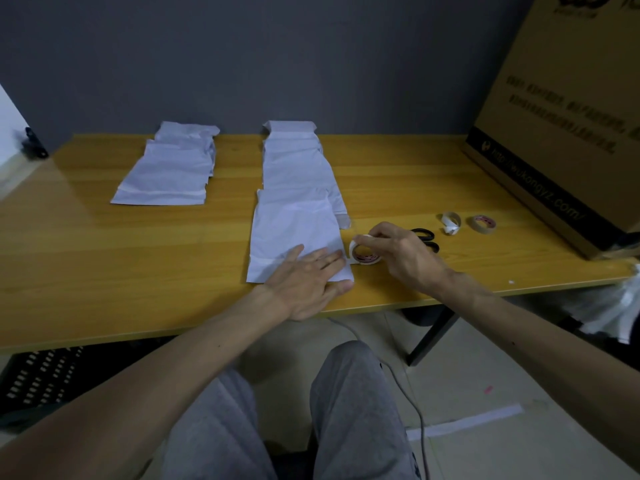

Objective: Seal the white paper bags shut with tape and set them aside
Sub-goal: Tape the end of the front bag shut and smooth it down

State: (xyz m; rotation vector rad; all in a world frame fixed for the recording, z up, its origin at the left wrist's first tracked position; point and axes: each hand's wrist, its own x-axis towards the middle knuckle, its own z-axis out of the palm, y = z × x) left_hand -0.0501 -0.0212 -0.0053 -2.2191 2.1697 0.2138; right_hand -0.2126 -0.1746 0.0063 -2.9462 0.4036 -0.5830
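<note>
From the head cam: the nearest white paper bag point(294, 233) lay flat on the wooden table point(104, 265), at dead-center 12 o'clock in front of the person. It was smooth, rectangular and a bit creased, with its near edge folded over. The left hand point(304, 282) was spread flat on that folded end, fingers straight, pressing it down. At the bag's 3 o'clock corner the right hand point(405, 258) had its fingers curled round a small tape roll point(363, 254), white with a reddish-printed core. The tape looked like it touched the bag's edge, but it's too blurry to be sure.

More white bags point(294, 161) ran overlapping toward 12 o'clock, and a separate pile point(169, 171) sat at 11. Black-handled scissors point(427, 237) peeked out just behind the right hand. At 2 o'clock were a pale tape roll point(451, 223), a brown tape roll point(482, 224) and a big printed cardboard box point(554, 133).
</note>
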